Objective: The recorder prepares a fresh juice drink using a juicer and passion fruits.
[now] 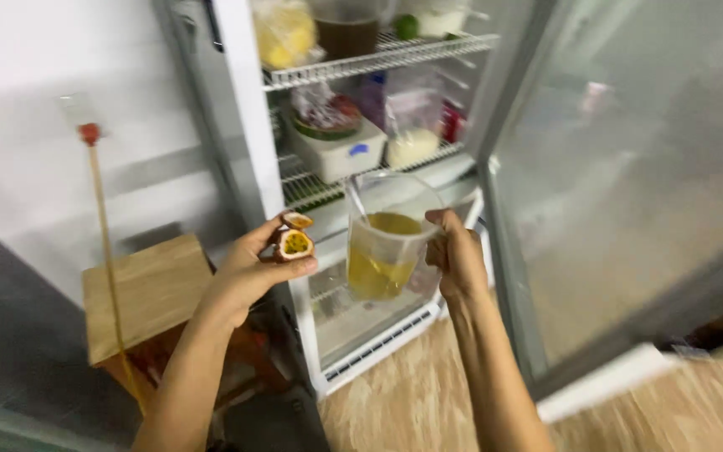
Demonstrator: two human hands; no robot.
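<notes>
The right hand [455, 255] is clamped on the handle side of a clear jug [382, 243] that stands upright, its long axis vertical, with yellow liquid filling the lower part. The left hand [248, 272] is closed on cut passion fruit halves [294, 238], pinched at the fingertips with the pulpy faces turned up toward the camera. The two hands are apart, at about the same height, and the fruit sits just left of the jug's rim, near it but not touching. The left hand is therefore the one nearer the jug's open mouth, which lies to its right and slightly farther away.

Both are held in front of an open fridge [244, 109]. Its wire shelves [378, 57] carry a white tub [336, 151], bags and other containers, far beyond the hands. The glass door [629, 192] swings out on the right. At near left stands a wooden stool [148, 293], with a thin stick [106, 243] leaning across it.
</notes>
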